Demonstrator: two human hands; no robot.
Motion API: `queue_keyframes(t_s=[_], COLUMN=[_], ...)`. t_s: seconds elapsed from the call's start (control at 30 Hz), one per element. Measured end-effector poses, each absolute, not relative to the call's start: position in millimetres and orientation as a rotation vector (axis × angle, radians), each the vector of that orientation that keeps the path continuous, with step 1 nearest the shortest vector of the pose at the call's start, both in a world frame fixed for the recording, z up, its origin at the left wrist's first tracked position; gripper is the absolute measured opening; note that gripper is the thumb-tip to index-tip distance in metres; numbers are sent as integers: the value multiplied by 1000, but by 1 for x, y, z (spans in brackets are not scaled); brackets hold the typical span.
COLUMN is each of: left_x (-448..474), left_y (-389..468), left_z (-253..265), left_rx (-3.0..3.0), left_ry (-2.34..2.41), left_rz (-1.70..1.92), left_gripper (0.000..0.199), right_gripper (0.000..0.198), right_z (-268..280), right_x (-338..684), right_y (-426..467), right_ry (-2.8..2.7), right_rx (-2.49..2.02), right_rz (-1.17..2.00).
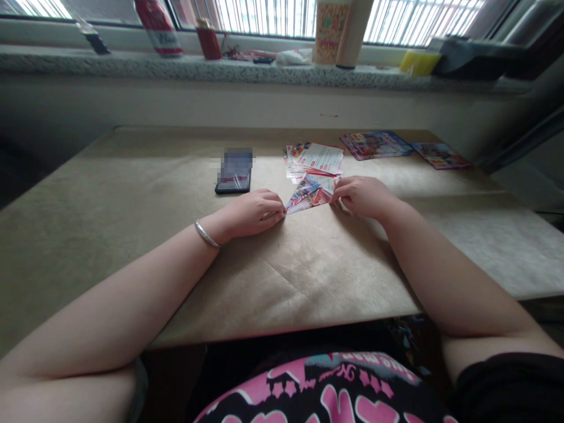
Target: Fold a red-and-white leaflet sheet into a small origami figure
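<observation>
A colourful printed sheet of paper [306, 195], folded so that one side comes to a point, lies on the table in front of me. My left hand [254, 212], with a silver bangle [207, 234] at its wrist, has its fingertips closed on the sheet's left tip. At the opposite end, my right hand [365, 196] pinches the lower right corner. Just behind the sheet are several loose white-and-red printed sheets [317, 157], fanned in an overlapping pile. A phone [235, 170] rests beyond my left hand.
Two glossy stacks of printed sheets, a larger stack [376, 144] and a smaller stack [440, 155], lie at the table's far right. The sill [247, 70] behind holds a red can [157, 26], a patterned cup [328, 32] and a yellow object [419, 63]. The table's near edge runs before my body.
</observation>
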State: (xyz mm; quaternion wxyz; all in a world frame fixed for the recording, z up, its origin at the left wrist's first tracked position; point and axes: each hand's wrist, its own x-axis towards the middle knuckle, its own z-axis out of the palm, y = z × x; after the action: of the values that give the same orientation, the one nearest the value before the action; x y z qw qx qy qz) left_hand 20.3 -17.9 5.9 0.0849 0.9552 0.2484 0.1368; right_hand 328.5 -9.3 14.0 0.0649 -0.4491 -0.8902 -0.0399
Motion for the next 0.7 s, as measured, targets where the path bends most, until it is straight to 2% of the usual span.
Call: queue_keyframes(t_s=[0.5, 0.7], left_x=[12, 12], left_y=[-10, -9], left_z=[1, 0], left_rx=[2771, 2745], left_ry=[679, 699], left_rz=[470, 501], left_gripper=[36, 35], right_gripper=[30, 27], right_z=[16, 10], right_x=[339, 322], right_y=[-8, -15], right_ry=[-2673, -2336], right_rx=[-1503, -1761], right_rz=[-252, -255])
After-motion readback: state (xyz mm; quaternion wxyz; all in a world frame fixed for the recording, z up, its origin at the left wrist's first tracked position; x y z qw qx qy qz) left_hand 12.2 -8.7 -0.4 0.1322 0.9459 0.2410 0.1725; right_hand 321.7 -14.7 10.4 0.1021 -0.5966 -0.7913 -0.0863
